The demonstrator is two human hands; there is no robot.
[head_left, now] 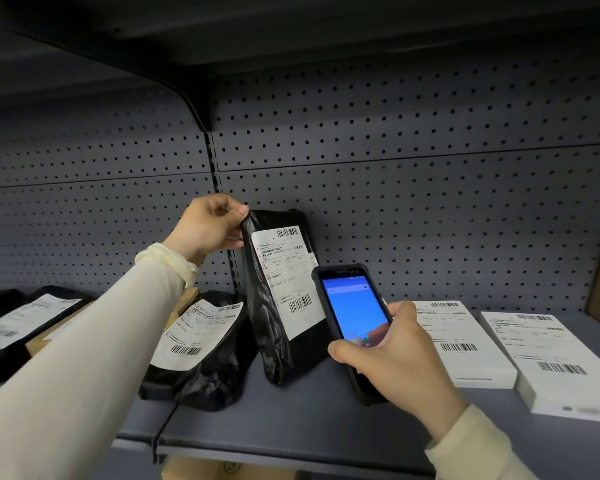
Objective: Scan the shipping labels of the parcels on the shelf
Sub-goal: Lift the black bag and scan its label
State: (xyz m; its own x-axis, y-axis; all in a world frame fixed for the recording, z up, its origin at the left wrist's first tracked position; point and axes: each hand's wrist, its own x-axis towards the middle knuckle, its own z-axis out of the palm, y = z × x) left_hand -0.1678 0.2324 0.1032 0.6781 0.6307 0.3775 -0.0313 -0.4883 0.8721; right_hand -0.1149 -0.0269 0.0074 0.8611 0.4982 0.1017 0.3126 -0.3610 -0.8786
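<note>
Our left hand point(208, 228) pinches the top corner of a black bag point(274, 306) between thumb and curled fingers point(238, 212), holding the bag upright with its bottom edge on the shelf point(291, 420). Just below those fingertips, the bag's label point(286, 278) faces us, one barcode near its top edge and another lower down. Our right hand point(395, 362) grips a scanner point(352, 310) from the right side and below, thumb point(343, 351) curled across the bottom of its lit blue screen, the other fingers wrapped behind the black case. The scanner's top sits just in front of the label's lower right part, overlapping it in our view; we cannot tell whether they touch.

Below our left wrist, a second black bag point(201, 362) lies slumped against the upright one, its label up. Farther left, under our left sleeve point(84, 348), another dark parcel point(11, 327) lies flat. To the right of our right hand, two white boxes point(465, 341) point(548, 362) lie flat side by side, labels up, the nearer one partly hidden by our knuckles. Behind everything stands a grey pegboard point(430, 168).
</note>
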